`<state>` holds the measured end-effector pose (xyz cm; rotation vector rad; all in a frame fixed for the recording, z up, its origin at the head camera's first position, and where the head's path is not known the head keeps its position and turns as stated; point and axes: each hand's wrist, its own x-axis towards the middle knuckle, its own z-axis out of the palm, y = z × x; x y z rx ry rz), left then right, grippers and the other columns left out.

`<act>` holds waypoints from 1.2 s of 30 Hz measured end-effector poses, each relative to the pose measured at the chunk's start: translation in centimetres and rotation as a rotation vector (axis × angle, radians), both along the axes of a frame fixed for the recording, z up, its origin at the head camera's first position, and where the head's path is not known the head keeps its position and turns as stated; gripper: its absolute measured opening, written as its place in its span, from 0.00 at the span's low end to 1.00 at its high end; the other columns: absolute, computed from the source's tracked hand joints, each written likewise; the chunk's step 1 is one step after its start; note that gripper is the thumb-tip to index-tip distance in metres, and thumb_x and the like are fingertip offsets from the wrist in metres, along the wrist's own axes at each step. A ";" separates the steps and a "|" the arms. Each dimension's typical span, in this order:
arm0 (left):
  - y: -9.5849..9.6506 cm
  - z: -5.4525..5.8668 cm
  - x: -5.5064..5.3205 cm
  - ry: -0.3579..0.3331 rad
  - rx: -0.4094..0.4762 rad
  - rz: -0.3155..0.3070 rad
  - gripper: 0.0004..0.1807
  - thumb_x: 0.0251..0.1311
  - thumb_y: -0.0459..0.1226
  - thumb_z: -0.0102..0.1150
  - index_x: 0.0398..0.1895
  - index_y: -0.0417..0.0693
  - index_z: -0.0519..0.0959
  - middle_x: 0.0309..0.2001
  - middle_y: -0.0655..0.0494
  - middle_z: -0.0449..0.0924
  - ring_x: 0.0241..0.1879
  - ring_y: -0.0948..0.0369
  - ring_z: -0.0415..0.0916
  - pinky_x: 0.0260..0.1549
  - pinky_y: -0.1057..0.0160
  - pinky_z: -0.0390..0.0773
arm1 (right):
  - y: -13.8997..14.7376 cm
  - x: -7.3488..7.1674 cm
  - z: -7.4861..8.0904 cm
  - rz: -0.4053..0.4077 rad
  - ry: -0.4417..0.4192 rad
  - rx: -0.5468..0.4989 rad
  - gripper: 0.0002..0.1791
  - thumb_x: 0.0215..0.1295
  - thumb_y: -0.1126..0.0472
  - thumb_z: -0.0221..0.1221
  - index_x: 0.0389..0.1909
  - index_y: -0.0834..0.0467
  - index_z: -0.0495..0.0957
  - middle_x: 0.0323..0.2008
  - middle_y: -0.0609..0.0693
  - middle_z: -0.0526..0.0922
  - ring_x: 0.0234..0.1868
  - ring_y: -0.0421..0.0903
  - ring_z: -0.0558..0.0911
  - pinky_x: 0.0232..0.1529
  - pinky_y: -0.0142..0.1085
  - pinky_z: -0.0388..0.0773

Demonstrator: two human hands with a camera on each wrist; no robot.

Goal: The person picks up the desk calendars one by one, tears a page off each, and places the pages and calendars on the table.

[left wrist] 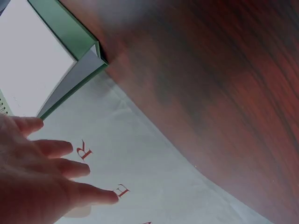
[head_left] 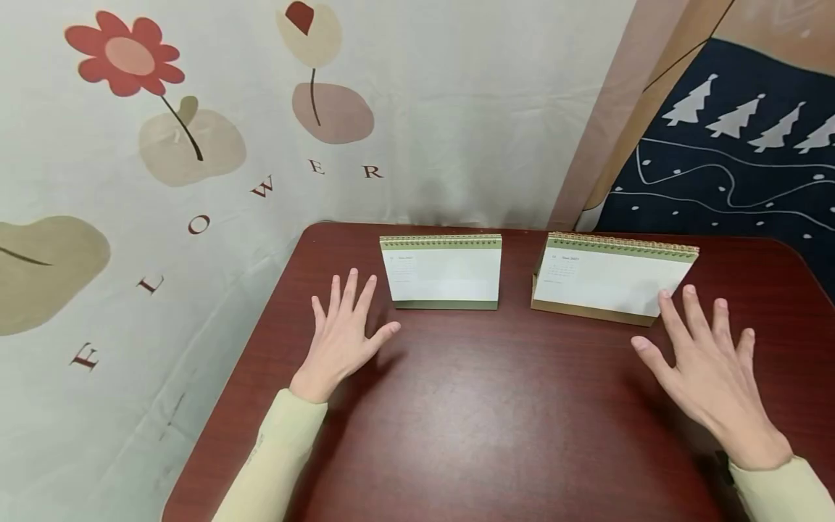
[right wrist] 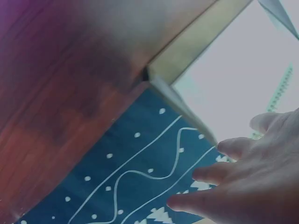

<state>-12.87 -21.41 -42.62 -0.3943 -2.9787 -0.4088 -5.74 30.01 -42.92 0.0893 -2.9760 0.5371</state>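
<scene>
Two spiral-bound desk calendars stand upright near the far edge of the table. The left desk calendar (head_left: 446, 275) has a green base, which shows at the top left of the left wrist view. The right desk calendar (head_left: 600, 283) has a tan base and is turned at an angle; its white page fills the upper right of the right wrist view. My left hand (head_left: 339, 344) hovers spread over the table, left of the green-based calendar. Spread likewise, my right hand (head_left: 711, 377) is in front of the tan-based calendar's right end. Neither hand holds anything.
The dark red wooden table (head_left: 457, 420) has rounded corners. Behind it and to the left hangs a white cloth (head_left: 470, 109) with flower prints and letters. A navy cloth (head_left: 730, 167) with white trees hangs at the back right.
</scene>
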 end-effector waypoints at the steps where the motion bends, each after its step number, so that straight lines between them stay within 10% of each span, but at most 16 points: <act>1: 0.0 0.1 0.1 0.011 0.009 0.001 0.52 0.67 0.71 0.47 0.85 0.55 0.49 0.84 0.45 0.38 0.81 0.41 0.29 0.68 0.22 0.34 | -0.2 0.0 0.1 0.012 0.007 -0.006 0.47 0.76 0.36 0.50 0.84 0.54 0.44 0.82 0.64 0.37 0.78 0.72 0.29 0.65 0.76 0.21; 26: 1.5 1.4 0.3 0.039 0.302 0.020 0.46 0.71 0.64 0.51 0.84 0.54 0.52 0.83 0.53 0.47 0.82 0.50 0.40 0.74 0.35 0.45 | -8.5 0.5 1.7 0.255 0.127 -0.123 0.45 0.76 0.42 0.55 0.84 0.52 0.47 0.83 0.57 0.47 0.81 0.65 0.45 0.74 0.69 0.38; 36: 2.1 1.7 -0.4 0.016 0.581 -0.025 0.41 0.75 0.56 0.53 0.83 0.50 0.54 0.81 0.53 0.54 0.79 0.55 0.52 0.73 0.44 0.57 | -12.9 -0.8 1.8 0.357 0.091 -0.207 0.43 0.76 0.43 0.56 0.84 0.51 0.50 0.83 0.53 0.49 0.81 0.63 0.49 0.73 0.67 0.49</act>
